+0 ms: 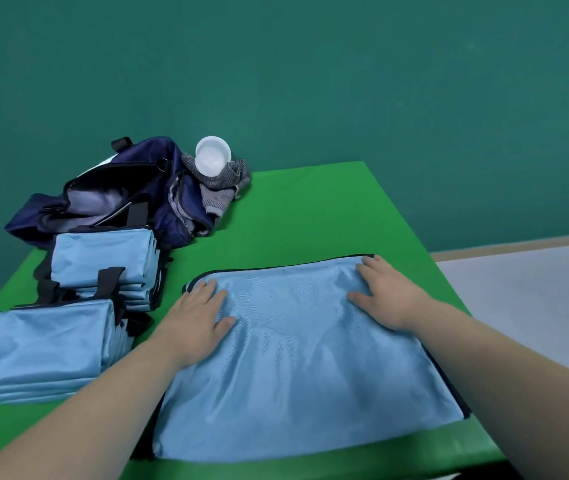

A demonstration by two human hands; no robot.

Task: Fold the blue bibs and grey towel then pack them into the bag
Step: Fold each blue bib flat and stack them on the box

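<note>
Head view, table: a green table (311, 209) stands before a teal wall.
Spread bib: 1 blue bib (304, 368) lies flat at the near middle.
Left hand: the left hand (200, 320) presses flat on the bib's left part, fingers straight, grasping nothing.
Right hand: the right hand (390, 296) presses flat near its far right corner, likewise ungripped.
Folded stacks: 2 piles sit at the left, the near stack (47, 344) and the far stack (103, 258).
Grey towel: the grey towel (220, 188) lies crumpled beside the bag, under a white cup (212, 155).
Bag: the navy bag (103, 199) gapes open behind the stacks.
Progress: most bibs look folded; this bib, the towel and all packing seem left.
</note>
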